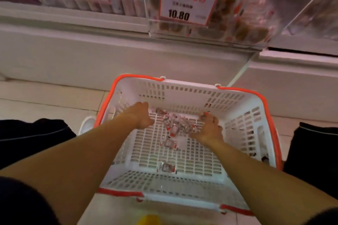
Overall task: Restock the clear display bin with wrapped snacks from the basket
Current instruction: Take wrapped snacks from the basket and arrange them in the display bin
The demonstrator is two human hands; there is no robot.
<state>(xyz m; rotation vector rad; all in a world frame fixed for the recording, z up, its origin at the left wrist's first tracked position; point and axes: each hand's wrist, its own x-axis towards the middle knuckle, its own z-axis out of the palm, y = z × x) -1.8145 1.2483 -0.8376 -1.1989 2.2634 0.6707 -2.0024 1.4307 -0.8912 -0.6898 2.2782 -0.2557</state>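
- Down at the left, the left hand (141, 115) reaches into the basket (247, 133), fingers curled under at the left edge of the snacks (173, 124); whether it holds any, I cannot tell.
- Middle: a loose pile of wrapped snacks lies on the basket floor between both hands, a few trailing nearer, and one stray snack (166, 167) sits apart near the close wall.
- Above, the clear bin (237, 29) stands on the shelf, part filled with brown snacks, behind a price tag (186, 3) reading 10.80.
- Right: the right hand (208, 128) rests on the pile's right edge, fingers curled round wrapped snacks at its tips.
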